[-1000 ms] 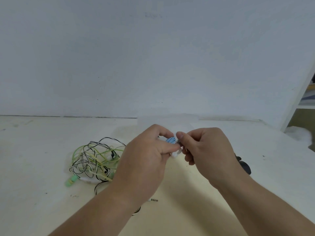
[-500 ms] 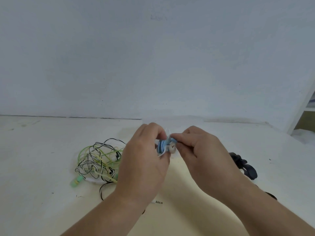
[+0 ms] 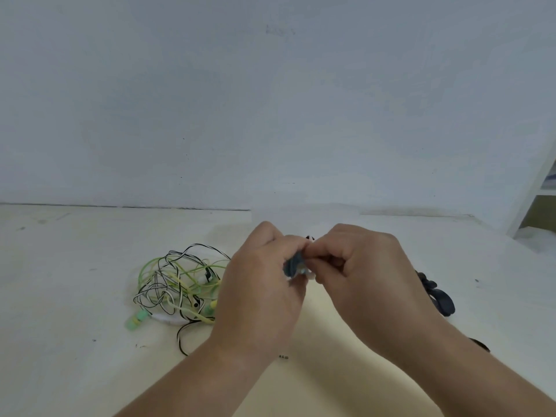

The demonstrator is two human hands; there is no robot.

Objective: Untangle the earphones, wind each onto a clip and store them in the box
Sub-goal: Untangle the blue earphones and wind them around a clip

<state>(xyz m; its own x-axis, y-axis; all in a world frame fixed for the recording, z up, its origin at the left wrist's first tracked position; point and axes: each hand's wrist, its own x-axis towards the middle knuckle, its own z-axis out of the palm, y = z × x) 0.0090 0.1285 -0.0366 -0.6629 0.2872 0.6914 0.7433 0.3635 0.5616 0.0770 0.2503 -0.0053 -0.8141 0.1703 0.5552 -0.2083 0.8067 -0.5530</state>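
Note:
Both my hands meet above the middle of the table around a small blue clip (image 3: 293, 264) wound with white earphone cable. My left hand (image 3: 264, 284) grips the clip from the left, fingers curled round it. My right hand (image 3: 361, 272) pinches the white cable end at the clip's top right. A white earbud (image 3: 310, 275) hangs just below the clip. To the left lies a tangle of green, yellow and black-and-white earphone cables (image 3: 177, 284), with a green earbud (image 3: 135, 320) at its lower left. A jack plug (image 3: 283, 357) lies below my left wrist.
Dark blue clips (image 3: 439, 296) lie on the table to the right, partly behind my right forearm. A white wall stands close behind the table. A white shelf unit (image 3: 538, 188) is at the far right edge.
Both hands stayed together and turned the clip; my right hand's fingers have curled tighter over its top. The view has tilted slightly, showing more of the dark clips on the right.

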